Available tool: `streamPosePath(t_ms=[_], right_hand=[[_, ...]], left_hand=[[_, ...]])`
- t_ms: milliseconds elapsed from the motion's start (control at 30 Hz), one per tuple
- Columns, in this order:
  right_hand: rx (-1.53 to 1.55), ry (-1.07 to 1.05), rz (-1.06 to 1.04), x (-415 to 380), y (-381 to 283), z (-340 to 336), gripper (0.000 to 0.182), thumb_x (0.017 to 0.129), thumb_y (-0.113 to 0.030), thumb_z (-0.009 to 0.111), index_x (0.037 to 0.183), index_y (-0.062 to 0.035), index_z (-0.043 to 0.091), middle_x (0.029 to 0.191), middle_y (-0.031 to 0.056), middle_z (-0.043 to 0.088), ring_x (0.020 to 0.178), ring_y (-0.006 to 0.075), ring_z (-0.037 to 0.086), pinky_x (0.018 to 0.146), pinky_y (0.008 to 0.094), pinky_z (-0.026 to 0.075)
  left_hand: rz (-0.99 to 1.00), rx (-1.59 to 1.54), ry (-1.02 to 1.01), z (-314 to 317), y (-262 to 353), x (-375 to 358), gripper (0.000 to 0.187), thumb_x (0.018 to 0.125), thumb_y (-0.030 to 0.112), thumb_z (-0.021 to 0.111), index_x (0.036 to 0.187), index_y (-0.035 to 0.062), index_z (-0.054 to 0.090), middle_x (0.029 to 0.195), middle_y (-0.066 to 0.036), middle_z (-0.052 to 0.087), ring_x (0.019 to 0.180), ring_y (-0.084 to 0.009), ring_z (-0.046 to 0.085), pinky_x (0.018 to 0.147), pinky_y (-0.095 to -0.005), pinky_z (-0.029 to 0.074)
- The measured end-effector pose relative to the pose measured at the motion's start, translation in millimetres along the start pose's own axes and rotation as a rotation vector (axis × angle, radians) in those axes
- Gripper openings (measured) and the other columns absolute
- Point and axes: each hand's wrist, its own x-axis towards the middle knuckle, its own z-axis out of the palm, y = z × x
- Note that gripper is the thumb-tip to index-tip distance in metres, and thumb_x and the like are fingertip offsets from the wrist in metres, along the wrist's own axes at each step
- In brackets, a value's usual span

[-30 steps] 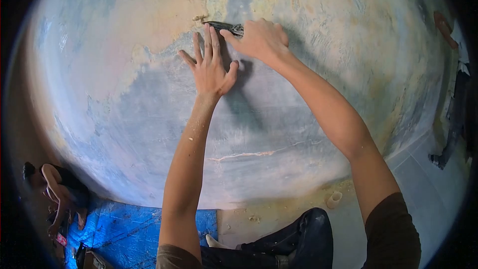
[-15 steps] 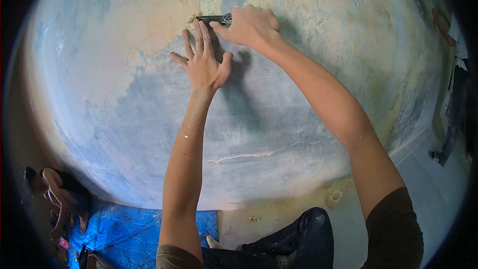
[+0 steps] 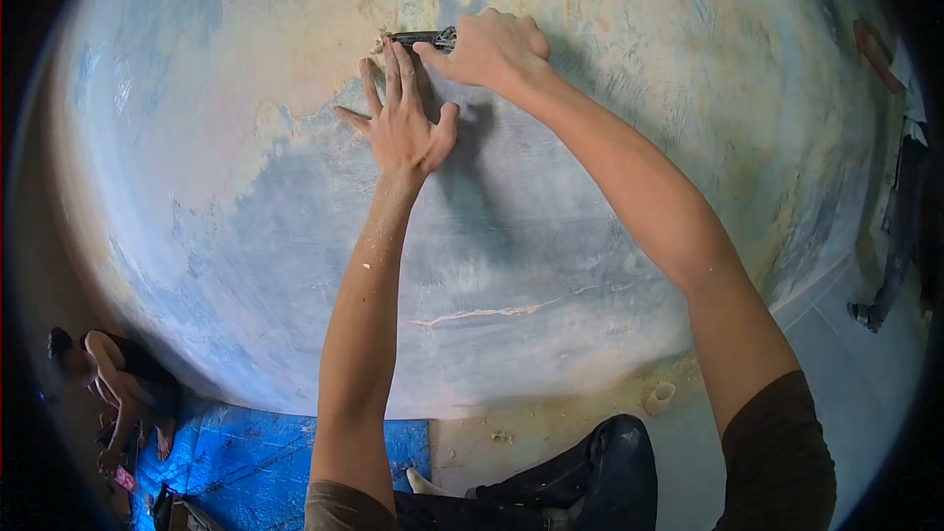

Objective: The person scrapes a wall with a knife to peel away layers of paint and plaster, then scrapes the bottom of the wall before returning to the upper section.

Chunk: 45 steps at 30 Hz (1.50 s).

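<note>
Surface [image 3: 560, 197] mottled in blue, grey and ochre spreads across the view; scraping it looks like the step in hand, and the next move seems to call for steady pressure. Below, the floor [image 3: 836, 383] is partly covered by blue sheeting [image 3: 256, 452], a crouching person [image 3: 123, 369] at its left edge; a second person [image 3: 902, 226] shows partly at far right. A pinkish crack [image 3: 487, 315] runs low down. The right hand [image 3: 500, 51] grips a black tool [image 3: 418, 38] set against the upper middle. The left hand [image 3: 408, 133] splays open beneath, its fingers meeting the tool's far end, beside pale crumbs [image 3: 379, 44].
</note>
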Motion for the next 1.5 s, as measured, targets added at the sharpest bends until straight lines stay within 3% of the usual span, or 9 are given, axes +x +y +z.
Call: streamPosePath(t_ms=[67, 167, 267, 400, 500, 600, 700, 1367, 1500], right_hand=[[0.002, -0.002, -0.025, 0, 2, 3, 0.071, 0.087, -0.068, 0.052, 0.086, -0.0009, 0.075, 0.076, 0.0152, 0.072, 0.073, 0.0303, 0.072, 0.067, 0.0452, 0.054], [-0.017, 0.046, -0.037, -6, 1, 9, 0.066, 0.088, -0.066, 0.053, 0.082, -0.0037, 0.076, 0.074, 0.0138, 0.072, 0.067, 0.0290, 0.072, 0.058, 0.0390, 0.055], [0.030, 0.010, -0.003, -13, 3, 9, 0.073, 0.087, -0.069, 0.052, 0.084, -0.0002, 0.074, 0.074, 0.0179, 0.071, 0.075, 0.0338, 0.072, 0.068, 0.0475, 0.053], [0.039, -0.018, -0.006, -19, 8, 14, 0.073, 0.086, -0.070, 0.052, 0.081, 0.0003, 0.074, 0.074, 0.0182, 0.071, 0.074, 0.0339, 0.071, 0.069, 0.0481, 0.053], [0.018, -0.002, -0.046, -19, 11, 19, 0.074, 0.086, -0.070, 0.053, 0.078, 0.0006, 0.073, 0.072, 0.0174, 0.070, 0.071, 0.0327, 0.071, 0.066, 0.0464, 0.053], [0.009, -0.006, -0.051, -15, 8, 20, 0.073, 0.086, -0.069, 0.053, 0.078, 0.0006, 0.073, 0.070, 0.0167, 0.070, 0.068, 0.0315, 0.071, 0.062, 0.0446, 0.053], [0.004, -0.009, -0.052, -15, 4, 16, 0.072, 0.086, -0.069, 0.053, 0.079, 0.0002, 0.074, 0.070, 0.0162, 0.070, 0.067, 0.0307, 0.071, 0.060, 0.0435, 0.053], [0.036, -0.040, 0.045, -3, -12, -8, 0.070, 0.086, -0.069, 0.054, 0.087, -0.0016, 0.076, 0.079, 0.0149, 0.072, 0.077, 0.0307, 0.073, 0.062, 0.0440, 0.055], [-0.021, -0.012, 0.027, -6, -11, -2, 0.065, 0.089, -0.067, 0.052, 0.086, -0.0066, 0.077, 0.077, 0.0115, 0.073, 0.070, 0.0257, 0.072, 0.059, 0.0376, 0.055]], left_hand=[[0.029, 0.008, -0.004, -2, -4, -2, 0.101, 0.075, 0.046, 0.055, 0.161, 0.0159, 0.012, 0.167, -0.003, 0.014, 0.153, -0.0377, 0.009, 0.107, -0.0804, -0.005], [0.060, -0.002, 0.011, -5, -5, -7, 0.100, 0.076, 0.046, 0.055, 0.161, 0.0178, 0.011, 0.168, -0.002, 0.014, 0.153, -0.0370, 0.009, 0.108, -0.0794, -0.003], [0.102, -0.002, 0.038, -2, -7, -14, 0.099, 0.079, 0.050, 0.054, 0.161, 0.0190, 0.009, 0.168, -0.002, 0.014, 0.153, -0.0366, 0.010, 0.109, -0.0781, -0.002], [0.144, 0.010, 0.055, 2, -11, -24, 0.098, 0.082, 0.056, 0.052, 0.161, 0.0177, 0.010, 0.167, -0.002, 0.014, 0.153, -0.0373, 0.009, 0.110, -0.0764, -0.003], [0.130, -0.021, 0.049, 5, -13, -27, 0.098, 0.080, 0.055, 0.050, 0.161, 0.0151, 0.012, 0.167, -0.003, 0.014, 0.153, -0.0388, 0.009, 0.111, -0.0724, -0.012], [0.103, -0.010, 0.037, 5, -14, -29, 0.098, 0.080, 0.054, 0.051, 0.161, 0.0154, 0.011, 0.167, -0.003, 0.014, 0.153, -0.0382, 0.007, 0.112, -0.0716, -0.012], [0.093, 0.025, 0.033, 2, -13, -27, 0.098, 0.082, 0.054, 0.055, 0.161, 0.0167, 0.012, 0.167, -0.003, 0.014, 0.153, -0.0375, 0.007, 0.112, -0.0748, -0.003], [0.021, 0.072, -0.048, -8, -14, 3, 0.101, 0.079, 0.055, 0.054, 0.161, 0.0213, 0.007, 0.168, 0.002, 0.009, 0.153, -0.0350, 0.009, 0.106, -0.0826, 0.000], [0.056, 0.054, -0.022, -11, -14, 1, 0.098, 0.082, 0.054, 0.054, 0.161, 0.0207, 0.008, 0.168, 0.002, 0.009, 0.153, -0.0358, 0.010, 0.106, -0.0821, 0.002]])
